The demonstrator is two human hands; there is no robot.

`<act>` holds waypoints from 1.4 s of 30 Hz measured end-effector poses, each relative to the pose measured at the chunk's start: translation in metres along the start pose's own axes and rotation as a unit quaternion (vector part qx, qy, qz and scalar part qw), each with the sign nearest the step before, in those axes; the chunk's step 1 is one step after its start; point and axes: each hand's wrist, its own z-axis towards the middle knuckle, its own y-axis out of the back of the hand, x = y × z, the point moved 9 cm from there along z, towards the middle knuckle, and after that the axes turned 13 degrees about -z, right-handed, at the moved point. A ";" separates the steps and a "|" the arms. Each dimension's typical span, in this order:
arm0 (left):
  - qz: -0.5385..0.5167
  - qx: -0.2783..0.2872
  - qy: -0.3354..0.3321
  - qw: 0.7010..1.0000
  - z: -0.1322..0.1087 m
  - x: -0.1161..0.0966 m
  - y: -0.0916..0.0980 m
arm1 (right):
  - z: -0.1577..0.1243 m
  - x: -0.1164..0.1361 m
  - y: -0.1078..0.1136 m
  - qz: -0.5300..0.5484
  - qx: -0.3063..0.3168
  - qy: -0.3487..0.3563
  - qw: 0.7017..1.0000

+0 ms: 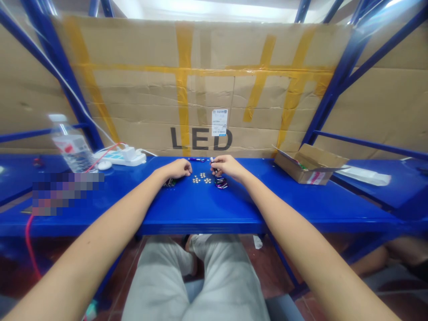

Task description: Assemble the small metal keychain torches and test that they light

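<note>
My left hand (178,168) rests over the blue table (200,209) with its fingers curled together. Whatever they may hold is hidden. Beside and partly under it lies a pile of small dark parts (170,183). Between the fingertips of my right hand (229,166) is a small, pale, cylinder-like piece (211,160), too small to name. Just below that hand sits a bunch of thin dark and coloured pieces (221,183). Several small round metallic pieces (202,175) lie in clusters between my hands. A blue pen-like object (197,159) lies behind them.
An open cardboard box (306,167) stands to the right, near a white flat packet (366,175). At left are a water bottle (72,145) and a power strip (122,156) with cables. Taped cardboard (143,102) walls the back. A person's arm (374,261) shows at lower right.
</note>
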 end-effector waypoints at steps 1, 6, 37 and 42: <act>-0.002 -0.001 -0.002 1.000 0.000 -0.001 0.000 | 0.000 0.000 0.000 -0.001 -0.001 0.000 1.000; -0.023 0.001 -0.073 0.997 -0.003 -0.020 0.000 | 0.002 -0.001 0.000 0.002 -0.001 0.002 1.000; -0.039 -0.174 -0.198 0.964 -0.023 -0.072 0.020 | 0.012 0.004 0.014 -0.029 -0.071 0.096 0.992; 0.004 -0.255 -0.338 0.906 -0.043 -0.115 0.015 | 0.014 0.003 0.014 -0.048 -0.069 0.107 0.991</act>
